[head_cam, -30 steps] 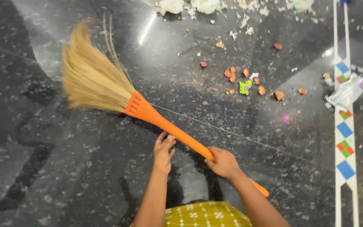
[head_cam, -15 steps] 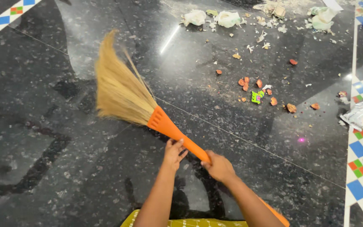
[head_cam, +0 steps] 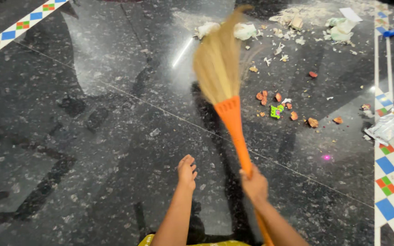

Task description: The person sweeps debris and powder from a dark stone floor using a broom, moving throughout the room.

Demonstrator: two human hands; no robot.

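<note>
The right hand (head_cam: 253, 184) is closed around the orange handle of a broom (head_cam: 231, 119), gripping it partway down so that the handle's lower end runs on behind the wrist toward the bottom edge of the view. The broom points up and away from the person, its straw-coloured bristles blurred and fanned out above the orange collar, over the dark polished stone floor (head_cam: 92, 150). The left hand (head_cam: 187, 171) is off the handle, just left of it, fingers loosely curled and holding nothing. Beyond the bristles lies scattered litter: crumpled white paper wads (head_cam: 244, 31) near the top of the view, a cluster of small orange-red scraps (head_cam: 277, 97) to the right of the broom head, and 1 small green piece (head_cam: 277, 111) among them. A crinkled clear plastic wrapper (head_cam: 389, 126) lies at the right on a white border strip (head_cam: 381, 150) set with blue, red and green diamond tiles. A yellow patterned garment (head_cam: 192, 243) shows at the bottom edge.
</note>
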